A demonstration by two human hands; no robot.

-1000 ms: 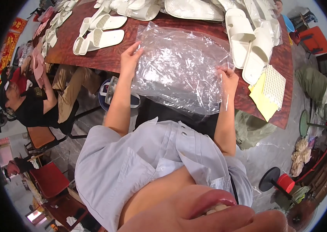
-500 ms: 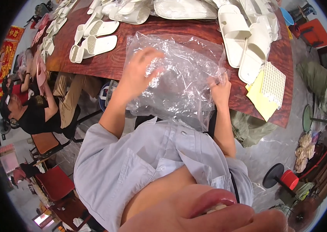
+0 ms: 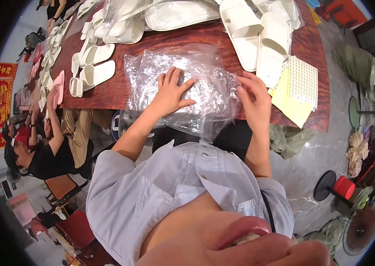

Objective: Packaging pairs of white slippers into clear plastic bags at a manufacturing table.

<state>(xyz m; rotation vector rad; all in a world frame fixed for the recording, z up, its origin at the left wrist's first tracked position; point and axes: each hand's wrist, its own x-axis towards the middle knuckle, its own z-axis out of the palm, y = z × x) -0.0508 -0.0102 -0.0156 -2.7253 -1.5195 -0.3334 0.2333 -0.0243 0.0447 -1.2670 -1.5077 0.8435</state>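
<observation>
A clear, crinkled plastic bag (image 3: 145,80) lies on the front edge of the dark red wooden table (image 3: 125,51), part of it hanging toward my lap. Flat on top of it rests my left hand (image 3: 169,95), fingers spread and holding nothing. At the bag's right edge, my right hand (image 3: 256,97) has its thumb and forefinger bent together on the plastic; the exact pinch is hard to make out. Just beyond that hand, a pair of white slide sandals (image 3: 272,46) leans with the toes toward me.
A yellow sheet (image 3: 285,104) and a white sheet of small printed marks (image 3: 303,82) lie at the right corner. Bagged white slippers (image 3: 183,15) fill the far side. Unbagged white slippers (image 3: 98,73) stand at the left, where a co-worker (image 3: 47,153) handles a pink slipper (image 3: 59,86).
My left hand has come down flat onto the bag. My right hand has shifted up along the bag's right edge. The bag looks flatter, and the view has turned slightly.
</observation>
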